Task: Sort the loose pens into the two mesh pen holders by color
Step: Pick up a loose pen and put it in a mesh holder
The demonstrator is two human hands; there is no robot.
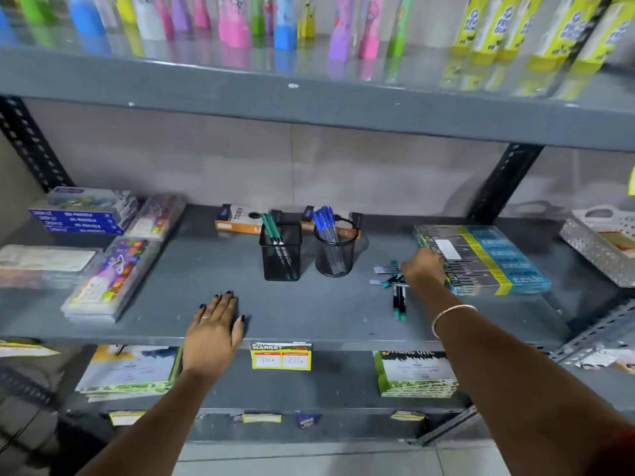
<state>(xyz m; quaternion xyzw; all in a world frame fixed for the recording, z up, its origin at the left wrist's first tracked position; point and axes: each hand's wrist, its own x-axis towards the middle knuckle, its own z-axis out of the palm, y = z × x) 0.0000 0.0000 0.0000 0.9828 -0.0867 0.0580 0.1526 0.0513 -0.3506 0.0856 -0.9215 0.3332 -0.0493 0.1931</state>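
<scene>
Two black mesh holders stand mid-shelf. The square holder [281,252] has green-capped pens in it, and the round holder [336,249] to its right has blue-capped pens. A small pile of loose pens [395,286] with green and pale caps lies to the right of the round holder. My right hand [424,267] reaches down onto the far side of that pile; its fingers are curled over the pens, and whether they grip one is hidden. My left hand [214,329] rests flat on the shelf's front edge, fingers spread, with nothing in it.
A stack of blue and yellow boxes [488,259] sits right behind my right hand. Orange pen boxes [237,218] lie behind the holders. Colour-set packs [110,276] fill the shelf's left side, a white basket [604,242] the far right. A price tag [281,355] hangs on the front edge.
</scene>
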